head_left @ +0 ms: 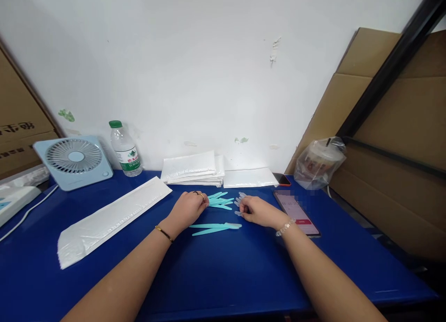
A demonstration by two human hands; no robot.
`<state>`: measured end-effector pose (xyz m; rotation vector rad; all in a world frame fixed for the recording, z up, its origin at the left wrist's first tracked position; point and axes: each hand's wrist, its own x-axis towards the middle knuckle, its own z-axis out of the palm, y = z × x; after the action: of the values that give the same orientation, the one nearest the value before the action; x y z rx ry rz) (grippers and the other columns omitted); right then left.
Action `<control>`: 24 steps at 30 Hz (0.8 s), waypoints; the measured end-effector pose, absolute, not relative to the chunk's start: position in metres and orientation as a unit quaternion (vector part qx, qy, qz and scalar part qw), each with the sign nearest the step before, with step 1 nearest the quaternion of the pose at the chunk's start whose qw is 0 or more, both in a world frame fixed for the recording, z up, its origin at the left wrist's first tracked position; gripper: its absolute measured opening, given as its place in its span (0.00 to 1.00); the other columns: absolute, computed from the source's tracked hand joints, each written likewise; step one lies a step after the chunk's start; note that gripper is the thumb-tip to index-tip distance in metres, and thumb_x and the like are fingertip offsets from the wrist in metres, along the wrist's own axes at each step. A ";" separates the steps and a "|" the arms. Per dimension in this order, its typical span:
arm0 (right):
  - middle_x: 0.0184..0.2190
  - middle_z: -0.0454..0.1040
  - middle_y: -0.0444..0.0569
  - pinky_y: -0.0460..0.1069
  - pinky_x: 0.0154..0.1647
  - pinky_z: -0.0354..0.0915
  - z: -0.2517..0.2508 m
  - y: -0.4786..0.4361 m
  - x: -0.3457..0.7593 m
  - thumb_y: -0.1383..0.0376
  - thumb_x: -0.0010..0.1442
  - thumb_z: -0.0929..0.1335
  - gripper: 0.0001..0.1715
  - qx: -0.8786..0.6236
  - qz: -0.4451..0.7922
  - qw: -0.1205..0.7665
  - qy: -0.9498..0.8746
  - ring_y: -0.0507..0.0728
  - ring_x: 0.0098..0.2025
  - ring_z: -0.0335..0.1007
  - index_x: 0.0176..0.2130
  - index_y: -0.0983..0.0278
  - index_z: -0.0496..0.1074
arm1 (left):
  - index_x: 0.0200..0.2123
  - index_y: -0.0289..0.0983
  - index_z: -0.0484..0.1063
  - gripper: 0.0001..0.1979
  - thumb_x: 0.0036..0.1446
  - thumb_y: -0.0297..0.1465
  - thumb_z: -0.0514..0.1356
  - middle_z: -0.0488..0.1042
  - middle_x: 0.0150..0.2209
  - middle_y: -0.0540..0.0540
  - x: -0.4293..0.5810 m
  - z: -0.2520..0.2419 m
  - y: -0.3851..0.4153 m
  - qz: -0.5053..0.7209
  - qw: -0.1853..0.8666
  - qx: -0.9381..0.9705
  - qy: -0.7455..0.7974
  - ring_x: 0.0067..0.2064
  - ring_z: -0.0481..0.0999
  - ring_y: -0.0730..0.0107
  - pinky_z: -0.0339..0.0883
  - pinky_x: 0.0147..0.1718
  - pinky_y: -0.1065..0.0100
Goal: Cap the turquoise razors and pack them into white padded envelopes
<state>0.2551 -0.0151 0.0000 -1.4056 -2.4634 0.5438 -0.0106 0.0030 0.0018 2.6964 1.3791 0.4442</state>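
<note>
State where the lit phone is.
In the head view, the lit phone lies on the blue table, right of centre, beside the right hand and nearer than the bagged cup.

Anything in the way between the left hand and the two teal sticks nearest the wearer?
Nothing visible. Only blue tabletop shows between the left hand and the front pair of teal sticks. The teal pile is at its fingertips, farther from the wearer than that pair, so not in between.
</note>
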 end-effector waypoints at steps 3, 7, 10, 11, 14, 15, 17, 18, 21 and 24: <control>0.28 0.71 0.45 0.45 0.30 0.58 0.004 -0.017 0.256 0.69 0.55 0.65 0.02 -0.477 0.205 0.151 -0.841 0.51 0.29 0.64 0.31 0.64 0.69 | 0.31 0.38 0.70 0.14 0.62 0.34 0.46 0.74 0.34 0.47 -0.012 0.005 0.002 0.161 0.054 0.877 0.449 0.36 0.72 0.67 0.58 0.35 0.67; 0.28 0.72 0.45 0.45 0.28 0.60 0.007 -0.015 0.257 0.63 0.59 0.62 0.10 -0.496 0.243 0.239 -0.799 0.51 0.27 0.65 0.37 0.64 0.71 | 0.31 0.38 0.70 0.15 0.62 0.34 0.46 0.74 0.35 0.46 -0.013 0.008 0.000 0.173 0.067 0.873 0.451 0.35 0.71 0.67 0.59 0.36 0.67; 0.26 0.73 0.46 0.46 0.28 0.62 0.005 -0.011 0.256 0.59 0.58 0.63 0.14 -0.521 0.279 0.311 -0.744 0.52 0.27 0.67 0.38 0.64 0.73 | 0.31 0.38 0.70 0.15 0.62 0.34 0.46 0.74 0.35 0.46 -0.013 0.008 0.000 0.173 0.070 0.872 0.452 0.35 0.72 0.67 0.60 0.35 0.67; 0.25 0.73 0.46 0.46 0.28 0.64 0.004 -0.010 0.256 0.58 0.57 0.65 0.15 -0.526 0.307 0.324 -0.723 0.52 0.26 0.68 0.38 0.65 0.73 | 0.31 0.38 0.70 0.15 0.62 0.34 0.46 0.74 0.35 0.46 -0.013 0.008 0.000 0.173 0.070 0.872 0.453 0.35 0.72 0.67 0.60 0.35 0.67; 0.22 0.73 0.46 0.46 0.26 0.66 0.003 -0.008 0.257 0.58 0.53 0.68 0.14 -0.534 0.374 0.338 -0.679 0.53 0.25 0.71 0.35 0.67 0.72 | 0.31 0.38 0.70 0.15 0.62 0.34 0.46 0.74 0.34 0.47 -0.013 0.008 -0.001 0.172 0.070 0.872 0.453 0.35 0.72 0.67 0.59 0.34 0.67; 0.21 0.73 0.46 0.46 0.25 0.66 0.003 -0.007 0.257 0.58 0.52 0.68 0.14 -0.537 0.380 0.341 -0.671 0.52 0.24 0.71 0.34 0.67 0.71 | 0.31 0.38 0.69 0.14 0.62 0.34 0.46 0.74 0.34 0.47 -0.013 0.008 -0.001 0.173 0.070 0.872 0.453 0.35 0.72 0.67 0.59 0.34 0.67; 0.20 0.73 0.46 0.44 0.22 0.65 0.002 -0.006 0.259 0.58 0.53 0.68 0.13 -0.545 0.379 0.348 -0.662 0.52 0.22 0.70 0.32 0.67 0.70 | 0.31 0.38 0.69 0.14 0.61 0.34 0.46 0.74 0.34 0.47 -0.013 0.008 -0.001 0.173 0.072 0.872 0.452 0.35 0.72 0.67 0.59 0.35 0.67; 0.19 0.73 0.45 0.44 0.21 0.64 0.001 -0.005 0.260 0.58 0.53 0.68 0.12 -0.548 0.381 0.350 -0.657 0.51 0.21 0.70 0.32 0.67 0.70 | 0.30 0.38 0.69 0.14 0.61 0.34 0.47 0.74 0.34 0.47 -0.013 0.008 -0.001 0.173 0.073 0.872 0.452 0.35 0.72 0.67 0.59 0.35 0.67; 0.17 0.72 0.45 0.43 0.19 0.64 -0.003 -0.001 0.261 0.59 0.52 0.68 0.13 -0.551 0.399 0.346 -0.646 0.50 0.19 0.69 0.30 0.67 0.70 | 0.30 0.38 0.70 0.14 0.61 0.34 0.47 0.74 0.34 0.47 -0.013 0.009 -0.002 0.170 0.076 0.872 0.453 0.35 0.72 0.67 0.60 0.35 0.67; 0.16 0.72 0.44 0.42 0.18 0.64 -0.003 -0.001 0.262 0.60 0.50 0.70 0.12 -0.556 0.403 0.338 -0.644 0.50 0.17 0.68 0.29 0.67 0.70 | 0.30 0.38 0.70 0.15 0.61 0.34 0.46 0.74 0.34 0.46 -0.013 0.009 -0.002 0.169 0.074 0.871 0.454 0.35 0.72 0.67 0.60 0.35 0.67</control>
<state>0.2617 -0.0006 -0.0029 -1.4480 -1.6766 1.0508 -0.0128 -0.0023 0.0094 2.6152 1.3640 0.5081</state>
